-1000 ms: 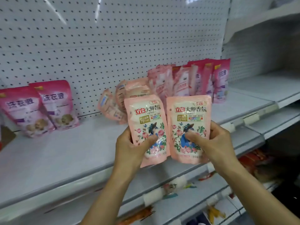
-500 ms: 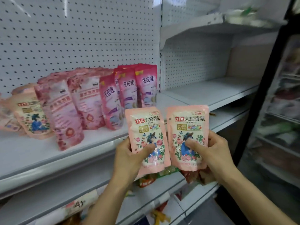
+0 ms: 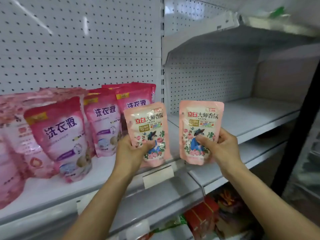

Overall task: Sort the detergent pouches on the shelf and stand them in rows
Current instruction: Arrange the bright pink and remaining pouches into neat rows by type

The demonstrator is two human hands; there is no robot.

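left hand (image 3: 129, 150) grips 1 pale pink floral pouch (image 3: 147, 130), thumb across its front, above shelf edge (image 3: 121, 191) | right hand (image 3: 223, 148) grips matching pouch (image 3: 200, 129), apart | magenta pouches (image 3: 64, 135) stand on shelf, left

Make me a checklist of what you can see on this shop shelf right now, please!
Surface: white shelf, partly bare; the neighbouring shelf bay shows no goods.
Job's things: two pale floral pouches, left one and right one, held upright; dark pink pouches stand leaning on the shelf.
Clutter: blank price tag on the shelf edge.
Hands: left hand and right hand each grip one pouch.
Cables: nothing seen.
Surroundings: pegboard back wall; blurry packaged goods on the lower shelf.
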